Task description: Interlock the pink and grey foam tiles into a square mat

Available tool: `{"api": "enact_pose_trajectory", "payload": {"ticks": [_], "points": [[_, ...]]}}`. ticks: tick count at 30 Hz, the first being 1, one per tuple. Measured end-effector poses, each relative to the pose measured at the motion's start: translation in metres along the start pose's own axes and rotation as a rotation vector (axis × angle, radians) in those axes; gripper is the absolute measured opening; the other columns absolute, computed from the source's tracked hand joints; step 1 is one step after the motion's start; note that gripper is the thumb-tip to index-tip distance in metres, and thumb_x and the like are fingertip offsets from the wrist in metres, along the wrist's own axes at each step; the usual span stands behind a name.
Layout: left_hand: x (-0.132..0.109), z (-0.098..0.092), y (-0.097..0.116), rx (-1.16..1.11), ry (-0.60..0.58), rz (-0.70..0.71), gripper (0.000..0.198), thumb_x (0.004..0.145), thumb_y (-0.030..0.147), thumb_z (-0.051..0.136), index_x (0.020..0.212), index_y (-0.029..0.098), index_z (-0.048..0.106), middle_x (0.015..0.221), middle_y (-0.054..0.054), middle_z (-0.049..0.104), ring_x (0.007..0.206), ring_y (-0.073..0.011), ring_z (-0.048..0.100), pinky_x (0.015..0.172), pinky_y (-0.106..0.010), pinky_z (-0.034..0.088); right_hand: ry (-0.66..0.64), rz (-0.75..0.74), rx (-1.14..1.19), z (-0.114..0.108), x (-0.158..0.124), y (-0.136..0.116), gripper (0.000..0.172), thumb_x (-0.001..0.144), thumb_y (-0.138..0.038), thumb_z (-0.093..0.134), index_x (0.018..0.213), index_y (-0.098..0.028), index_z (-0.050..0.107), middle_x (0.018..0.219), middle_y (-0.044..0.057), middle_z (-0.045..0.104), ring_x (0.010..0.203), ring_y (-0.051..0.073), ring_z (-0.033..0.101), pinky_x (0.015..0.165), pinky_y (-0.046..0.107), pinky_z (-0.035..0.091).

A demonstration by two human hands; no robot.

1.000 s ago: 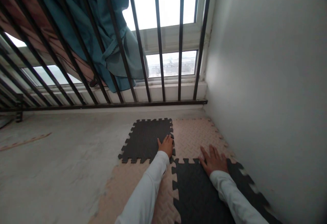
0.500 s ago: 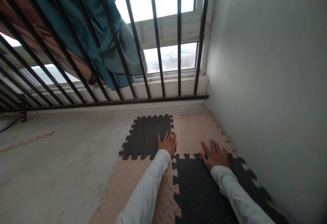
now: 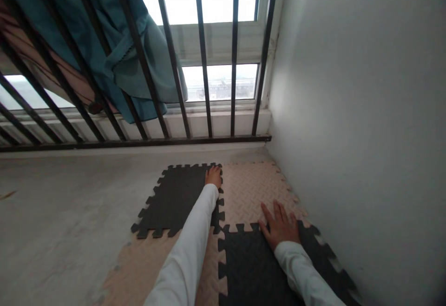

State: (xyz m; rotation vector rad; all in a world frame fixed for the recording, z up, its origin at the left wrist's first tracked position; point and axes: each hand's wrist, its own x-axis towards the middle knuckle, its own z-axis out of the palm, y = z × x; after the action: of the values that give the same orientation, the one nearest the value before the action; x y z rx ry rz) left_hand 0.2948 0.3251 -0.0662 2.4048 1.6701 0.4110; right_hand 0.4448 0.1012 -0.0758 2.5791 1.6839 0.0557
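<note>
My left hand [image 3: 213,176] presses down at the far right corner of a dark grey foam puzzle mat tile [image 3: 177,196], over its seam with a beige foam tile [image 3: 249,192]. Its fingers lie stretched out. My right hand [image 3: 281,226] rests flat with fingers spread, across the joint between that beige tile and a nearer dark tile [image 3: 254,273]. A second beige tile [image 3: 135,264] lies at the near left, partly hidden by my left sleeve. The far dark tile's near-edge teeth lie on top of this beige tile.
A white wall [image 3: 355,134] runs close along the mat's right side. Beyond the tiles stands a dark metal railing [image 3: 195,142], with blue and pink cloth [image 3: 135,78] behind it and a window [image 3: 223,83]. Bare concrete floor [image 3: 62,213] extends to the left.
My left hand has slid forward along the seam, from the tile's middle right to its far corner. My right hand stays on the joint. The view has shifted slightly right.
</note>
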Motion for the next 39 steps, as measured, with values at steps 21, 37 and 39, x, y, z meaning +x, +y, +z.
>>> {"api": "enact_pose_trajectory", "payload": {"ticks": [21,37,39], "points": [[0.000,0.009,0.010,0.150,-0.183,0.171,0.057,0.084,0.044,0.009,0.132,0.016,0.018,0.141,-0.005,0.014,0.129,-0.0175,0.009,0.103,-0.044,0.010,0.015,-0.007,-0.040,0.000,-0.002,0.000,0.054,0.079,-0.053,0.025,0.130,-0.035,0.022,0.140,0.007,0.018,0.128,0.023,0.011,0.099,0.048,0.008],[-0.148,-0.007,-0.044,0.324,0.009,-0.077,0.074,0.076,0.061,0.019,0.132,0.012,0.021,0.139,-0.015,0.017,0.127,-0.0290,0.012,0.101,-0.049,0.016,0.006,-0.018,-0.031,0.002,0.005,0.004,0.056,0.078,-0.053,0.021,0.130,-0.032,0.025,0.138,0.007,0.025,0.126,0.023,0.018,0.098,0.048,0.014],[-0.157,-0.014,-0.062,0.351,0.038,-0.207,0.075,0.076,0.060,0.022,0.131,0.010,0.022,0.138,-0.019,0.018,0.127,-0.0312,0.011,0.100,-0.049,0.016,0.004,-0.015,-0.054,0.000,0.005,0.004,0.056,0.078,-0.053,0.020,0.130,-0.033,0.025,0.138,0.007,0.025,0.126,0.023,0.018,0.098,0.047,0.015]]}}
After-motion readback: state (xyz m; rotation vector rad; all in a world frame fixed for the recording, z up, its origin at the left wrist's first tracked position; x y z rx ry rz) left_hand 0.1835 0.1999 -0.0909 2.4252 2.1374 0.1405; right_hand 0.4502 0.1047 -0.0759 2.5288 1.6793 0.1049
